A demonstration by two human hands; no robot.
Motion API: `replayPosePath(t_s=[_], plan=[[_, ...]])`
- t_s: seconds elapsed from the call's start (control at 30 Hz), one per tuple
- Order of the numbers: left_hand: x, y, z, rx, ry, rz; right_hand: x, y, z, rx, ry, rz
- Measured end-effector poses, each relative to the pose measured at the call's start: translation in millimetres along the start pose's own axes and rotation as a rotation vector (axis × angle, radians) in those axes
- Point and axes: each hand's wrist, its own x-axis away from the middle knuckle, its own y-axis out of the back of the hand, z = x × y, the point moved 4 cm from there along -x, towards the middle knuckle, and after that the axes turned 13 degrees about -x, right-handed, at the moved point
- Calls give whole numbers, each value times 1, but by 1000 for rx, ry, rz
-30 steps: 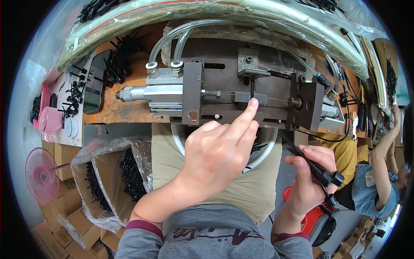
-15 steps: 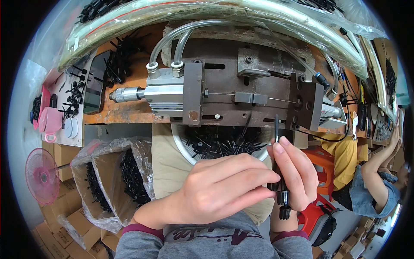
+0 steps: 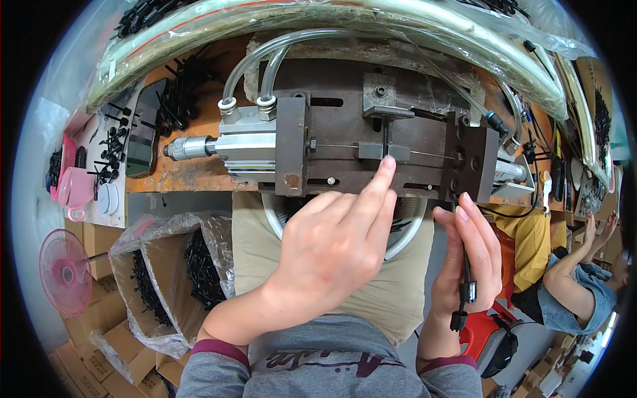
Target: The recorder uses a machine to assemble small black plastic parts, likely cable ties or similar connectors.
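My left hand (image 3: 332,245) reaches over the front of the metal fixture, index finger stretched to the small grey block (image 3: 370,151) at its middle. From that fingertip a thin black rod (image 3: 385,132) runs away from me across the gap between the block halves, toward the bracket (image 3: 386,109). The thumb and the rod's near end are hidden under the hand. My right hand (image 3: 481,265), lower right of the fixture, is closed loosely round a few thin black stems with ribbed black heads (image 3: 468,292) hanging below the palm.
A white-rimmed bowl (image 3: 398,249) of black parts sits on my lap. Clear hoses (image 3: 285,41) feed a silver cylinder (image 3: 247,147). Plastic-lined boxes (image 3: 166,265) of black parts and a pink fan (image 3: 65,270) stand at left. Another person (image 3: 574,292) works at far right.
My left hand has left the right hand and moved up to the block, where a black rod now lies. My right hand has shifted right with its black parts.
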Motion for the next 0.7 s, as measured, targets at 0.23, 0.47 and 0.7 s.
replayPosePath(t_s=[0.23,0.47,0.7], plan=[[1,-2,4,38,30,13,0,0,0,81,67,21],[7,13,5,747,146,89,2,-6,-2,199,220,114],[14,19,-3,837,116,-22,0,-14,8,83,158,220]])
